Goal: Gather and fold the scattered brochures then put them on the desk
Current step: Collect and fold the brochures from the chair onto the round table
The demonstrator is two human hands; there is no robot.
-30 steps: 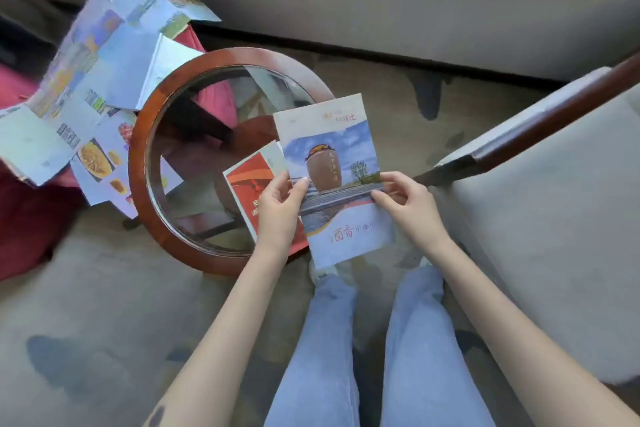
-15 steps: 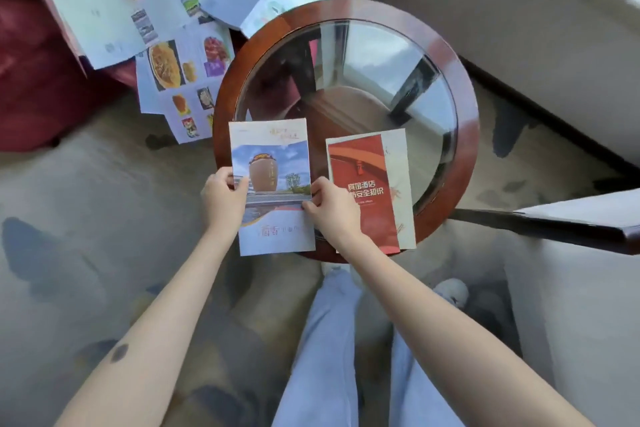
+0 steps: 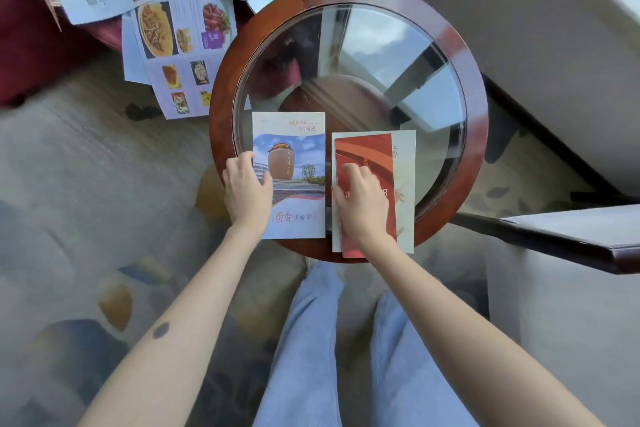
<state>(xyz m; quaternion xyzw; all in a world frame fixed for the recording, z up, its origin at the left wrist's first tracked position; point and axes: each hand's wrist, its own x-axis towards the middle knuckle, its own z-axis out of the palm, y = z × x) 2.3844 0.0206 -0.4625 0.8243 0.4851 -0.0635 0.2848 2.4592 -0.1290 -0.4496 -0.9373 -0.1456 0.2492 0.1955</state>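
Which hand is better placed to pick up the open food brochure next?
Left, probably. The left hand holds the blue brochure, nearer the food brochure; the right hand touches the red brochure, farther away.

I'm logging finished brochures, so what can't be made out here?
Head view only:
red brochure: title covered by the right hand; motion blur hides whether its fingers grip or just rest.
unfolded brochures: cut off by the top edge, count unclear.
jar brochure: small top lettering too blurred; left edge under the left hand.
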